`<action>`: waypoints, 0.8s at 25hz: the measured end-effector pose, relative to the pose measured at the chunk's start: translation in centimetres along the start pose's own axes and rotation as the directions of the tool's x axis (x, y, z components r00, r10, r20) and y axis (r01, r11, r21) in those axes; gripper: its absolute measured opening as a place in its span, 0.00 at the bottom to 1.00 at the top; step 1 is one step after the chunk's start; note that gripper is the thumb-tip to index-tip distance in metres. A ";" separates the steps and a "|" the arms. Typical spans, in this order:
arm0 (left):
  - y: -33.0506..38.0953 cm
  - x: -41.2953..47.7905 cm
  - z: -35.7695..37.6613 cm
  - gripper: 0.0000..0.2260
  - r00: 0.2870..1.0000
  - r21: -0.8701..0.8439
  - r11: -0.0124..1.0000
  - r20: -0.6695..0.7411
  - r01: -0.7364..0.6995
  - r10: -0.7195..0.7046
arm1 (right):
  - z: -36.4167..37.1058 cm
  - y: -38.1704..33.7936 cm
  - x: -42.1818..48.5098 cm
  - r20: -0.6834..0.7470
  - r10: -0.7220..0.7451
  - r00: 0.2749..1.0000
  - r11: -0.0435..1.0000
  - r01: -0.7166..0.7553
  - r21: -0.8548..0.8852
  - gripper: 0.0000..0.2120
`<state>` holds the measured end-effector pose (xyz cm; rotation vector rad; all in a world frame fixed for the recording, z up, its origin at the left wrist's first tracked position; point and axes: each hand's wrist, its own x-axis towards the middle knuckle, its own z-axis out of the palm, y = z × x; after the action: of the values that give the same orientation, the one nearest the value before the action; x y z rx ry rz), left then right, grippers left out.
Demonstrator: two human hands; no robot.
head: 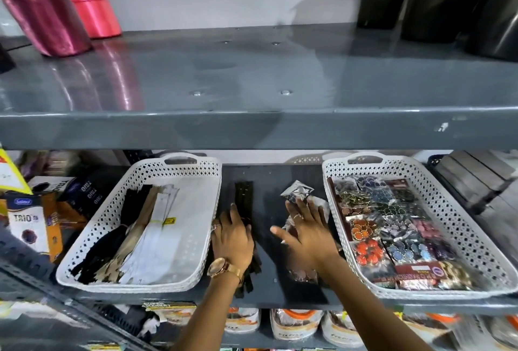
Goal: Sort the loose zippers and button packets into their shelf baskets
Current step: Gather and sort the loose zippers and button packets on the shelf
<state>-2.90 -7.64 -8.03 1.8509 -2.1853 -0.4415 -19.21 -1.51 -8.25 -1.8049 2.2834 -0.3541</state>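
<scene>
Between two white baskets on a grey shelf [280, 299], both hands were down on loose stock as I watched through the head camera. The left hand [234, 235] lay flat, fingers fairly close, on a bundle of black zippers [243, 191] beside the left basket [196, 238], which already held black, cream and white zippers. The right hand [305, 234] was spread wide over clear button packets [297, 191] lying near the right basket [459, 221], itself packed with coloured button packets. Neither hand had closed on anything, as far as I could tell.

My reading: the grasp was only beginning. To do it well, I would gather the whole zipper bundle at its middle so the ends do not trail, and pinch the slippery packets together before lifting, clearing each basket's rim rather than dragging across it.
</scene>
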 end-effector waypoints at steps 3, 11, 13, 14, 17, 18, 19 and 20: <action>-0.3 0.3 0.1 0.26 0.996 0.032 0.996 -0.027 -0.079 0.080 | -1.4 -0.5 4.3 -0.071 0.003 0.997 1.000 -0.003 -0.003 0.42; -0.3 0.8 -0.6 0.23 0.983 0.116 0.977 0.052 -0.181 0.176 | -0.4 0.9 4.9 0.121 0.066 0.991 0.994 -0.054 -0.097 0.46; -0.2 -0.9 0.0 0.26 0.969 0.153 0.957 0.022 -0.246 0.245 | 0.0 0.4 2.9 0.135 0.087 0.987 0.992 -0.074 -0.098 0.50; -0.2 -1.5 0.1 0.27 0.960 0.160 0.948 -0.005 -0.276 0.280 | 0.4 0.1 1.9 0.132 0.090 0.987 0.992 -0.077 -0.103 0.52; 0.5 -2.7 0.4 0.24 0.910 0.172 0.904 -0.073 -0.392 0.408 | 1.4 -0.7 -0.7 0.074 0.067 0.995 0.991 -0.057 -0.122 0.58; 0.9 -3.2 0.6 0.24 0.893 0.157 0.889 -0.069 -0.430 0.444 | 1.6 -0.7 -1.3 0.059 0.060 0.996 0.992 -0.052 -0.117 0.58; 1.3 -3.7 0.8 0.24 0.879 0.132 0.876 -0.054 -0.464 0.474 | 1.8 -0.7 -1.8 0.045 0.058 0.997 0.993 -0.053 -0.102 0.57; 1.7 -4.4 1.0 0.26 0.873 0.091 0.871 -0.025 -0.483 0.487 | 1.8 -0.6 -2.1 0.010 0.054 0.998 0.994 -0.053 -0.091 0.53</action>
<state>-4.09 -3.00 -8.29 1.2483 -2.5493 -0.2015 -17.58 0.29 -9.76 -1.7780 2.3706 -0.2329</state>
